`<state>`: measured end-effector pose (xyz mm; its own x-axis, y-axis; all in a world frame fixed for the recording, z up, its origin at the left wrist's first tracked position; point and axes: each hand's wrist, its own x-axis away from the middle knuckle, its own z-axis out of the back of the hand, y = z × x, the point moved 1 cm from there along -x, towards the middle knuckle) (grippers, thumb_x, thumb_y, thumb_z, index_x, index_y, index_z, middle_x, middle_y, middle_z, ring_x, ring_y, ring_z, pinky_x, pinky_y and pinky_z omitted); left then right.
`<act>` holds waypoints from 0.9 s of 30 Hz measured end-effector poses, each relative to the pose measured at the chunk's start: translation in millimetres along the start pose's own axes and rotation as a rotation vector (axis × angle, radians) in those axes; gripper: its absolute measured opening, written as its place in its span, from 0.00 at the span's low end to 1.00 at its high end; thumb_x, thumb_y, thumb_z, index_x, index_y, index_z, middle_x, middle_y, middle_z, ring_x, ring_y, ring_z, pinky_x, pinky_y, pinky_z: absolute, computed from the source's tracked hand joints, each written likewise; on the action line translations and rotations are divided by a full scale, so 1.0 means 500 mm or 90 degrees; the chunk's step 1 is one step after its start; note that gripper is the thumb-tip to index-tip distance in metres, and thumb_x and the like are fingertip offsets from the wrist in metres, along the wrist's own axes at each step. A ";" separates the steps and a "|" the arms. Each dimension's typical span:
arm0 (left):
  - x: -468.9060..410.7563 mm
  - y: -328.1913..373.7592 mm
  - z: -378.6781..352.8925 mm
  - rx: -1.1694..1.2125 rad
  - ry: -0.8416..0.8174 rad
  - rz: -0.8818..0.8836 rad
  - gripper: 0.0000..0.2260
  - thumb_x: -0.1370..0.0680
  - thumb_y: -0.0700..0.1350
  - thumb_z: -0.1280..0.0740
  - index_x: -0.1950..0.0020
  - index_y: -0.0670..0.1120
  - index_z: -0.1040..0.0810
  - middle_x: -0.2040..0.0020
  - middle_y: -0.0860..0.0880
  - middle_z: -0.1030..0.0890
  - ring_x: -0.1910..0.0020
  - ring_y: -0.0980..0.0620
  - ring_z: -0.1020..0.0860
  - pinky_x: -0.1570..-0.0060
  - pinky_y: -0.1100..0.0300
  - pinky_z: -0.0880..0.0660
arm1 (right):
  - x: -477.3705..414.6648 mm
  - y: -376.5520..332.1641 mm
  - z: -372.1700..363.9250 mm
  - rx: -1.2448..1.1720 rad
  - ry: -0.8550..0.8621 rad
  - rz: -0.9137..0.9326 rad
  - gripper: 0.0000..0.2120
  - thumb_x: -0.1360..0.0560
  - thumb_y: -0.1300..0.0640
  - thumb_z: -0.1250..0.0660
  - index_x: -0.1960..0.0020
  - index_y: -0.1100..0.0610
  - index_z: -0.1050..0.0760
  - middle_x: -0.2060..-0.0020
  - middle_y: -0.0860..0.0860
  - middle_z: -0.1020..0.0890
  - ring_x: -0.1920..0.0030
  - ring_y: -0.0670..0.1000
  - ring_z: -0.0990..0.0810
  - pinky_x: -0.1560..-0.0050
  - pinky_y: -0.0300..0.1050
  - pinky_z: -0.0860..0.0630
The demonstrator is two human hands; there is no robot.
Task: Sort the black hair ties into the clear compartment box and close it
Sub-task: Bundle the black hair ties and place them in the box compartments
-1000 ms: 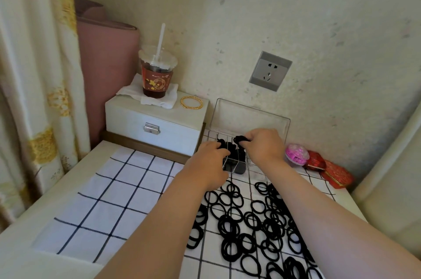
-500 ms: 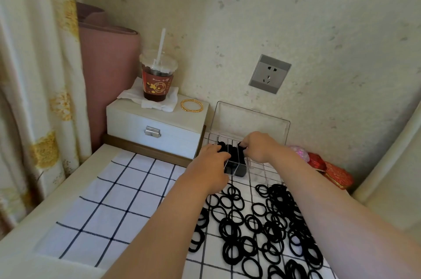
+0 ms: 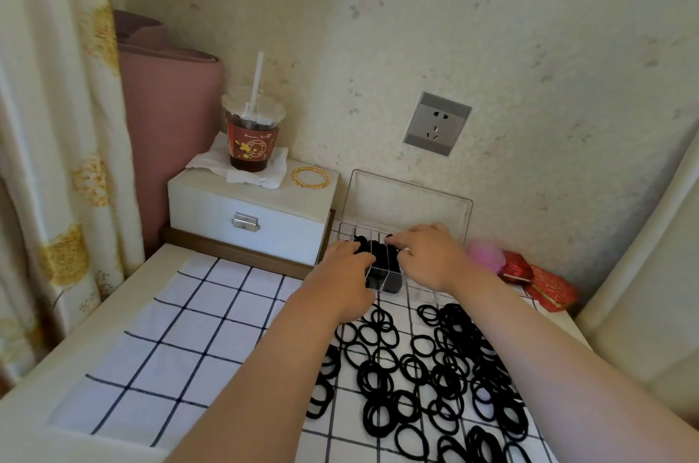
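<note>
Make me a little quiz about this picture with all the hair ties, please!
1. True or false: the lid of the clear box is shut.
2. What lies beside the cup on the white drawer box? A) gold bangle B) scissors C) phone
3. Which is nearer the pink puff: left hand or right hand?
Key: 1 false, it stands open. 2 A. 3 right hand.
</note>
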<state>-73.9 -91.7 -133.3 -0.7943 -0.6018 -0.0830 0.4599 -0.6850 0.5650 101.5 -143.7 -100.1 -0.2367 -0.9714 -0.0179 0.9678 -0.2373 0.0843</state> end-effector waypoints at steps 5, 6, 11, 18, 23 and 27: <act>-0.002 -0.005 -0.002 -0.003 -0.007 0.002 0.29 0.22 0.47 0.33 0.22 0.50 0.39 0.21 0.49 0.45 0.21 0.50 0.52 0.25 0.54 0.47 | -0.004 0.008 -0.007 0.003 0.071 -0.027 0.19 0.22 0.56 0.43 0.37 0.49 0.20 0.39 0.47 0.18 0.36 0.49 0.27 0.33 0.48 0.41; -0.002 -0.006 -0.001 -0.001 -0.008 0.002 0.29 0.22 0.47 0.33 0.22 0.50 0.39 0.21 0.49 0.44 0.21 0.50 0.52 0.25 0.54 0.46 | -0.001 0.010 -0.012 0.024 0.062 -0.019 0.19 0.23 0.54 0.44 0.38 0.49 0.19 0.40 0.45 0.17 0.37 0.49 0.27 0.36 0.47 0.41; -0.002 -0.001 0.002 -0.002 0.005 -0.002 0.29 0.22 0.47 0.33 0.23 0.49 0.38 0.22 0.49 0.43 0.22 0.51 0.50 0.26 0.56 0.44 | 0.000 0.000 -0.024 0.124 -0.027 0.013 0.20 0.29 0.46 0.54 0.64 0.51 0.25 0.59 0.46 0.19 0.48 0.49 0.27 0.41 0.49 0.37; 0.003 0.000 0.004 -0.004 -0.004 0.002 0.29 0.21 0.48 0.33 0.22 0.50 0.39 0.21 0.49 0.44 0.22 0.51 0.51 0.25 0.56 0.46 | -0.008 0.003 -0.005 0.034 -0.023 0.007 0.14 0.25 0.56 0.42 0.67 0.52 0.25 0.65 0.47 0.21 0.51 0.51 0.25 0.41 0.49 0.32; 0.000 0.001 0.003 -0.007 -0.007 0.006 0.29 0.21 0.48 0.33 0.22 0.50 0.39 0.21 0.49 0.44 0.21 0.50 0.51 0.25 0.55 0.47 | 0.007 0.023 0.011 -0.170 0.114 -0.040 0.12 0.24 0.63 0.39 0.51 0.58 0.16 0.58 0.47 0.15 0.60 0.47 0.19 0.49 0.46 0.24; 0.001 0.002 0.003 -0.008 -0.003 0.002 0.29 0.21 0.48 0.33 0.22 0.49 0.38 0.21 0.48 0.43 0.22 0.50 0.50 0.25 0.56 0.46 | 0.022 0.014 -0.007 -0.124 0.082 -0.003 0.19 0.24 0.58 0.44 0.38 0.57 0.20 0.42 0.52 0.17 0.41 0.53 0.21 0.36 0.50 0.30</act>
<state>-74.5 -92.3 -131.5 -0.7943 -0.6025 -0.0775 0.4675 -0.6877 0.5554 105.9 -156.1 -103.1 -0.2405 -0.9595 -0.1465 0.9679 -0.2258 -0.1104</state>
